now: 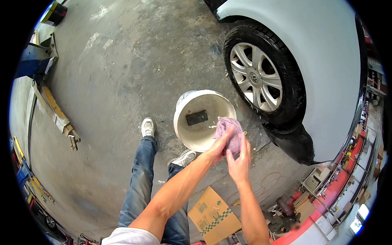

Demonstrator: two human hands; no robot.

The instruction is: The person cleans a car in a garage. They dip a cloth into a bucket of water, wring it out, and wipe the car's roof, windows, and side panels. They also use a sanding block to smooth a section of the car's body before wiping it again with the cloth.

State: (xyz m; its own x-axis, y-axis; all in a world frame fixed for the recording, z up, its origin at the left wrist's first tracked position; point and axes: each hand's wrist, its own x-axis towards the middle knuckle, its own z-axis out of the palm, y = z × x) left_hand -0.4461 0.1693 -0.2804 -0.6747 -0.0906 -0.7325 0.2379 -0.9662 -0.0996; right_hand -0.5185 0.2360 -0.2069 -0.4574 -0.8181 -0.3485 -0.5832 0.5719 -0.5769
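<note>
A crumpled pink cloth (pixel 230 125) is bunched between my hands over the right rim of a white plastic bucket (pixel 177 128). My left hand (pixel 223 144) grips the cloth from the left and looks slightly blurred. On the other side, my right hand (pixel 240 163) has its thumb and fingers around the cloth's lower part. White specks, apparently water drops, show beside the cloth. Inside the bucket lies a dark rectangular block (pixel 197 117); whether it floats or rests on the bottom, I cannot tell.
A pale car fender (pixel 330 79) and a Volkswagen wheel (pixel 255 77) stand right of the bucket. Flattened cardboard (pixel 214 216) lies near my legs. A vehicle lift arm (pixel 58 113) extends at left; a dark bucket (pixel 54 13) stands beyond. A cluttered shelf (pixel 340 180) lines the right.
</note>
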